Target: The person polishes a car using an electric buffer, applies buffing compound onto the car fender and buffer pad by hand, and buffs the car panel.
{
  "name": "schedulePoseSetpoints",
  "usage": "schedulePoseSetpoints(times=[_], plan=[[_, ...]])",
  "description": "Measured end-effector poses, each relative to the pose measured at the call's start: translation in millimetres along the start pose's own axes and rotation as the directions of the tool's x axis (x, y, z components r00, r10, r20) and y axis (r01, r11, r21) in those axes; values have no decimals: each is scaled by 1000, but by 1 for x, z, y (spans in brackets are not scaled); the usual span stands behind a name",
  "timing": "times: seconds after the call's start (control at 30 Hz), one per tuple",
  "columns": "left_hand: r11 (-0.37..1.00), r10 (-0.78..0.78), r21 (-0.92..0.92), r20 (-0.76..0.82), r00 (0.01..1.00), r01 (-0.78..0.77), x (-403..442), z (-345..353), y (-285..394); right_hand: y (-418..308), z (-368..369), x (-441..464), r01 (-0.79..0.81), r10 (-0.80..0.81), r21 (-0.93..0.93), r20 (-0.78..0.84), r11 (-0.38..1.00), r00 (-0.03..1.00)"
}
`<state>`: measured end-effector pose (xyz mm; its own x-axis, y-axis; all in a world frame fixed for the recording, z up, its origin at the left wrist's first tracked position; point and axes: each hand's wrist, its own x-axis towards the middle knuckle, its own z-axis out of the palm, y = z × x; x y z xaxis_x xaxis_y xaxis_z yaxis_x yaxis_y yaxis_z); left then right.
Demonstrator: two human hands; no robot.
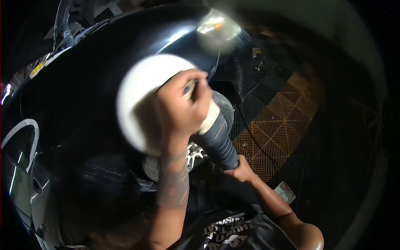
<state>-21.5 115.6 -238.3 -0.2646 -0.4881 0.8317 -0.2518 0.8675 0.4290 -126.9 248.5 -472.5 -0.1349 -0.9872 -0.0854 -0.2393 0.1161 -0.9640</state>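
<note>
A polisher with a dark grip and a pale head section lies across the middle of the head view. Its round white pad is against, or very close to, the glossy black body panel of a car; the pad's edge is blurred. Curled over the polisher's head, my left hand is closed on it, slightly smeared by motion. At the rear end of the grip, my right hand is wrapped around the handle. Part of the pad is hidden behind my left hand and forearm.
The car's headlight is beyond the polisher. Below the panel shows a wheel. A dark cord runs over the brown and black grated floor tiles. A pale box-like item lies by my right forearm.
</note>
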Motion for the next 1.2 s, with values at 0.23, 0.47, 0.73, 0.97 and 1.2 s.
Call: schedulePoseSetpoints(times=[0.23, 0.47, 0.73, 0.97, 1.2], plan=[[980, -30, 195, 330, 943, -37, 17, 100, -17, 50, 71, 25, -31, 14, 732, 28, 680, 999], [975, -39, 223, 167, 985, 1, -34, 17, 4, 79, 97, 4, 125, -157, 475, 29, 871, 987], [978, 14, 201, 213, 977, -58, -26, 42, -2, 80, 90, 22, 21, -107, 591, 110, 806, 988], [976, -6, 206, 329, 944, -66, -20, 78, -16, 83, 104, 28, -57, -114, 768, 168, 638, 979], [960, 105, 237, 198, 975, -152, -44, 0, 8, 69, 132, 24, 76, -243, 634, 181, 769, 953]])
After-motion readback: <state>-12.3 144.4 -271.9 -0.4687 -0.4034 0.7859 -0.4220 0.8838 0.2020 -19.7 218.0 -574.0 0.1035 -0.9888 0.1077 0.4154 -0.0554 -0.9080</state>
